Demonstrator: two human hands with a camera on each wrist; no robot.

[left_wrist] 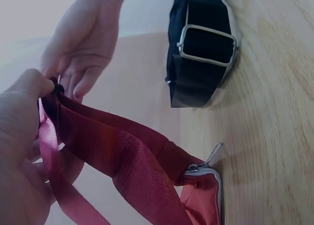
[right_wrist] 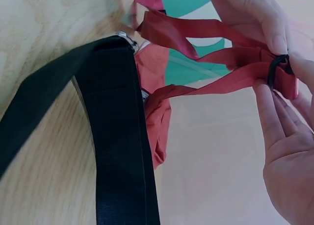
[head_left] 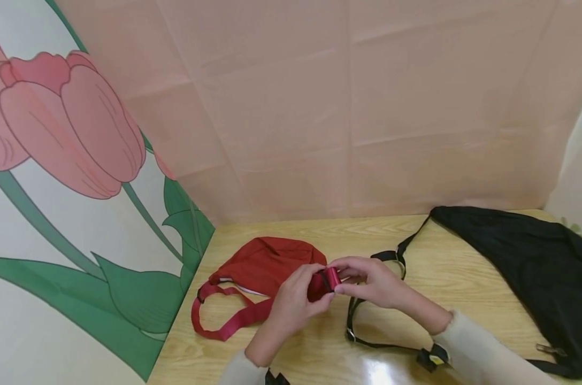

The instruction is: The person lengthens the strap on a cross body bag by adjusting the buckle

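A red bag (head_left: 267, 256) lies on the table, with its red strap (head_left: 223, 332) looping out at the left and up into both hands. My left hand (head_left: 293, 299) grips the strap close to a black slider buckle (right_wrist: 275, 72). On the buckle's other side, my right hand (head_left: 375, 282) pinches a short fold of the strap between thumb and fingers. The held part is raised above the tabletop, and the left wrist view shows the wide webbing (left_wrist: 142, 166) running down to the bag's zipper (left_wrist: 206, 166).
At the right lies a black bag (head_left: 512, 262) with its black strap (head_left: 382, 345) curving beneath my right forearm. A metal slider (left_wrist: 208, 44) sits on that strap. The wooden table (head_left: 214, 363) meets a pinkish cloth backdrop (head_left: 344, 133) and a tulip-painted panel (head_left: 74, 117).
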